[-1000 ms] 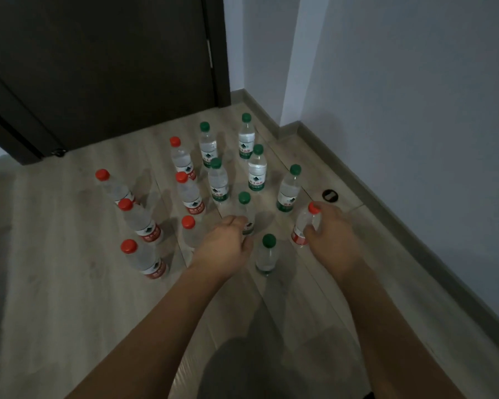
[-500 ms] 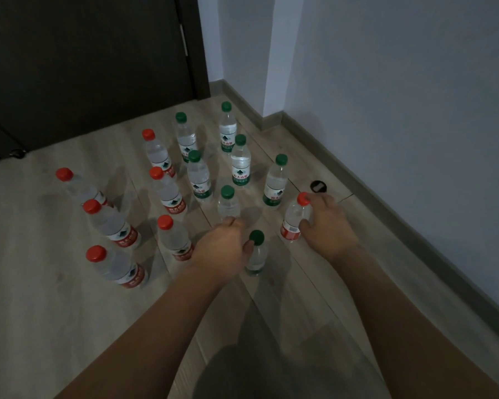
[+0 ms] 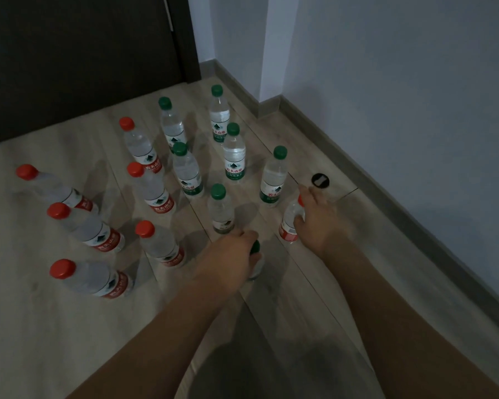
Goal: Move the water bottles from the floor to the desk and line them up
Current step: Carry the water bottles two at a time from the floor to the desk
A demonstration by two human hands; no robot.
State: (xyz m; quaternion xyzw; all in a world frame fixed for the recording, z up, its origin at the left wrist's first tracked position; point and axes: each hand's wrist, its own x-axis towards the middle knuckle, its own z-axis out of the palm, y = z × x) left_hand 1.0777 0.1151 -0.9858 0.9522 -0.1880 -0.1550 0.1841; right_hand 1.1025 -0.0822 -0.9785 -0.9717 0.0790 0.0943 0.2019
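On the wooden floor (image 3: 55, 326) every water bottle remains standing. Since a moment earlier, the nearest green-capped bottle (image 3: 256, 256) has been gripped by the left hand (image 3: 228, 260), and the red-capped bottle (image 3: 291, 223) by the right hand (image 3: 317, 223); lifting appears imminent.

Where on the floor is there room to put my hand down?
Bare floor lies left of the red-capped bottles, and between the right hand and the wall's baseboard. The green-capped bottles stand crowded.
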